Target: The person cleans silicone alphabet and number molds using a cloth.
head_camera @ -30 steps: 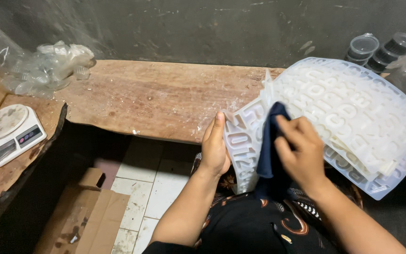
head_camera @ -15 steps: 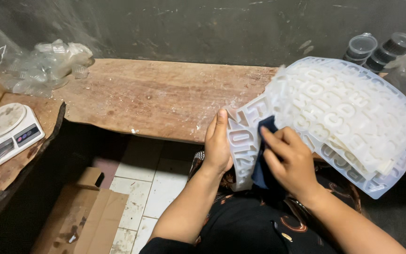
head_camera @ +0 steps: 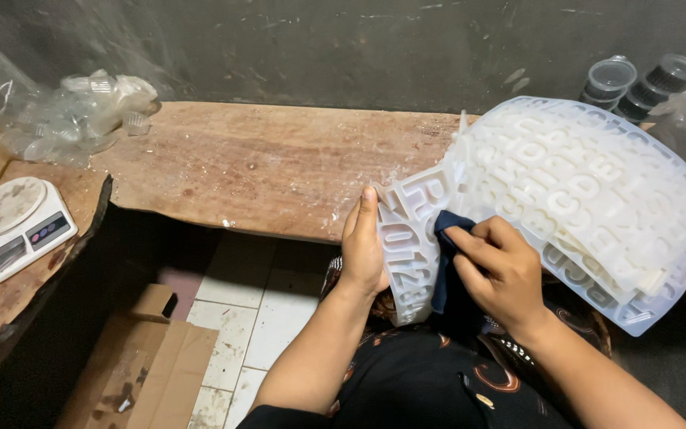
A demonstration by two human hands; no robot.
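Head view: at the wooden bench's [head_camera: 263,171] front edge, I see my left hand [head_camera: 365,250] gripping the near end of a white letter mould [head_camera: 406,238], fingers wrapped behind it. Just right of it, my right hand [head_camera: 502,270] pinches a dark cloth [head_camera: 444,262] against the mould.

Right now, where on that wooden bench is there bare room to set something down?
The wooden bench is bare in its middle, between the clear plastic bag at its left end and the white letter moulds at the right. The right end is crowded: the moulds, both hands, and stacked lidded tubs by the wall.
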